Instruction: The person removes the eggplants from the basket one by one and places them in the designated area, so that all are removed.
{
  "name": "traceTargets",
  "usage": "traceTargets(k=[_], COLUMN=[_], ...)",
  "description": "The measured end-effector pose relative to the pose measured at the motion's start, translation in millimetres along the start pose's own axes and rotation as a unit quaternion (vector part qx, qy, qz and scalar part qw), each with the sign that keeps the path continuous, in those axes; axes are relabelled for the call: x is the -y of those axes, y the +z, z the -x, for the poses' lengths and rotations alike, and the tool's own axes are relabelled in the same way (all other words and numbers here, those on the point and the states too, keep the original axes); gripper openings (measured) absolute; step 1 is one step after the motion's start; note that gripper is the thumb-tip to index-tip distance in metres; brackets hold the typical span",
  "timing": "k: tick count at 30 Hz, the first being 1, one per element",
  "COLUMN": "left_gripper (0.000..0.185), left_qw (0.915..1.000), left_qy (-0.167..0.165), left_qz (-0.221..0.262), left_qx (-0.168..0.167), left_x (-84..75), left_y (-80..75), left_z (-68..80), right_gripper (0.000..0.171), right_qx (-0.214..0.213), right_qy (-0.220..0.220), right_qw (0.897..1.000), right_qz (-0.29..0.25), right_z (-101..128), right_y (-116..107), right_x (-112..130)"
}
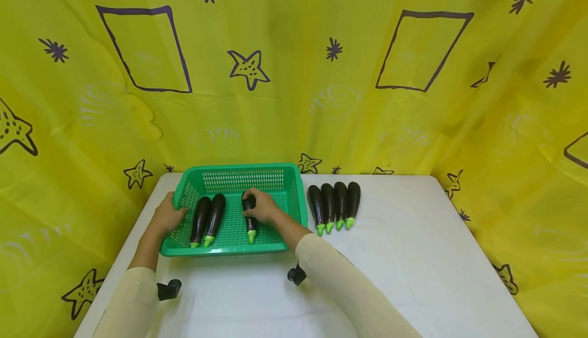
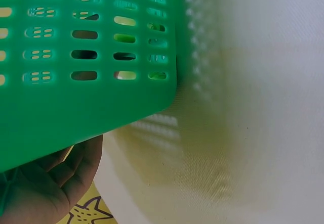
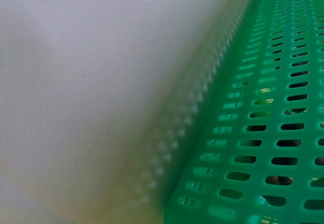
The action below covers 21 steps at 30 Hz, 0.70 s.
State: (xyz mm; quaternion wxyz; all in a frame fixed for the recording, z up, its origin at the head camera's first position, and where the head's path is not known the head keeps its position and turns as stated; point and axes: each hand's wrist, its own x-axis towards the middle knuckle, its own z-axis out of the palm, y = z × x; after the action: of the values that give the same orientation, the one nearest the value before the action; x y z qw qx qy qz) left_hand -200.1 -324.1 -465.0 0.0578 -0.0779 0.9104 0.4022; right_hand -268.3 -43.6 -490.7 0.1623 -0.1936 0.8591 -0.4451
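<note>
Three eggplants were in the green basket (image 1: 294,185) and four more (image 1: 334,205) lay in a row on the white counter (image 1: 413,256) just right of it, so the loading looked under half done. The right hand (image 1: 263,206) reached into the basket, fingers curled round the third eggplant (image 1: 250,225). The left hand (image 1: 167,218) gripped the basket's left wall, beside the two eggplants (image 1: 207,219) already lying inside

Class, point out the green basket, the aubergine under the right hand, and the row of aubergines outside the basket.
green basket (image 1: 231,250): head view, front rim.
aubergine (image 1: 251,235): head view, green stalk end.
row of aubergines (image 1: 334,202): head view, middle of the row.
</note>
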Motion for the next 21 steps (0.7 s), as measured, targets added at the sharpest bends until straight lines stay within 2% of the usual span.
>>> traceTargets(k=[16,21], left_gripper=[0.055,0.055], left_qw=[0.9998,0.9999], left_qy=[0.009,0.006], left_qz=[-0.014,-0.011], left_qx=[-0.009,-0.008], left_x=[-1.7,-0.1], left_y=[0.8,1.0], left_z=[-0.8,-0.2], right_gripper=[0.048,0.061], right_qx=[-0.016,-0.018], right_qy=[0.018,0.019], right_qw=[1.000,1.000], right_qz=[-0.019,-0.010], right_z=[1.5,0.3], right_y=[-2.1,-0.3], right_x=[0.2,1.1])
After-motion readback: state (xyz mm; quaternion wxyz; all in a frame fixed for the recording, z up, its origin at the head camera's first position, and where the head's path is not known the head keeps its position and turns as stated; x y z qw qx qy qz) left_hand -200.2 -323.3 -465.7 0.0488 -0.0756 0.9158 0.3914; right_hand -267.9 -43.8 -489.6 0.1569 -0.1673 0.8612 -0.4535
